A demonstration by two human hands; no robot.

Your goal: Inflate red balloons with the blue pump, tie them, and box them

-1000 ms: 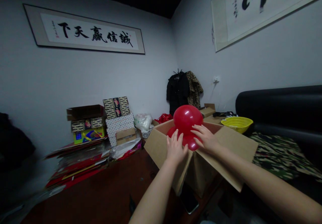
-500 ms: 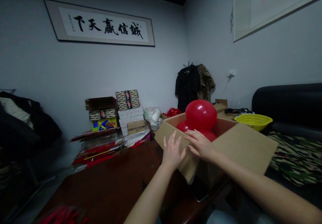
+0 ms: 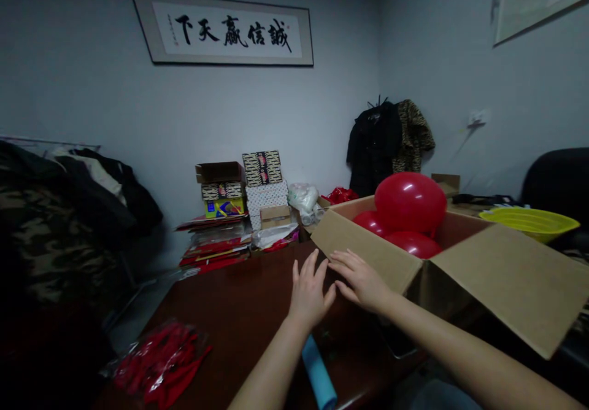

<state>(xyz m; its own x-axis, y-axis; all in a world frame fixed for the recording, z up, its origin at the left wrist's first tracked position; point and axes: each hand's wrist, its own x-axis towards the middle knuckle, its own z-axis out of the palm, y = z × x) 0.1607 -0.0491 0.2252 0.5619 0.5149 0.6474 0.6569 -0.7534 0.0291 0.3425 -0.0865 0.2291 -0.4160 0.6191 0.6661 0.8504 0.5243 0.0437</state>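
My left hand hovers over the dark table with its fingers spread and nothing in it. Close beside it, my right hand is also empty, fingers stretched out toward the left. Just right of them stands an open cardboard box with its flaps folded outward. Several red balloons fill it, the top one rising above the rim. A blue cylindrical object lies beneath my left wrist, partly hidden by that arm.
Red items in clear plastic lie at the table's left front. Stacked boxes and red paper goods stand at the back. A dark flat phone-like object lies by the box. A yellow basket is at the right.
The view has turned left, bringing the blue cylinder and more of the red packet into sight. Both hands have gone from in front of the balloons to left of the box, still empty.
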